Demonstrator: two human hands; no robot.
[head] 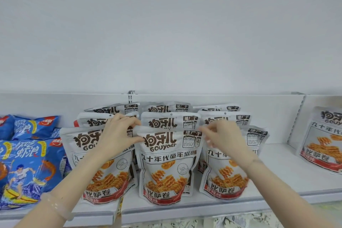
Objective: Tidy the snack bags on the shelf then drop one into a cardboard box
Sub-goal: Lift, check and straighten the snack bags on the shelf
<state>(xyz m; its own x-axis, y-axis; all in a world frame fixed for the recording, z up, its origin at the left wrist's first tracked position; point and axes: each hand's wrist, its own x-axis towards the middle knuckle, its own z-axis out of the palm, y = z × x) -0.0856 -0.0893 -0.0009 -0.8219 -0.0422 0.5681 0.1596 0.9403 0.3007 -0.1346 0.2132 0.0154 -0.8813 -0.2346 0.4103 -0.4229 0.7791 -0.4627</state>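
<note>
Several white snack bags with orange crisps printed on them stand in three columns on a white shelf (285,170). The front middle bag (167,164) stands upright. My left hand (118,133) pinches its top left corner and my right hand (222,137) pinches its top right corner. A front left bag (88,163) and a front right bag (227,177) flank it, partly hidden by my forearms. More bags of the same kind (166,120) stand behind. No cardboard box is in view.
Blue prawn-snack bags (27,170) lie at the left of the shelf. Past a shelf divider (298,116) a further white bag (323,139) leans at the right. Bare shelf lies between the right column and the divider. A lower shelf edge shows below.
</note>
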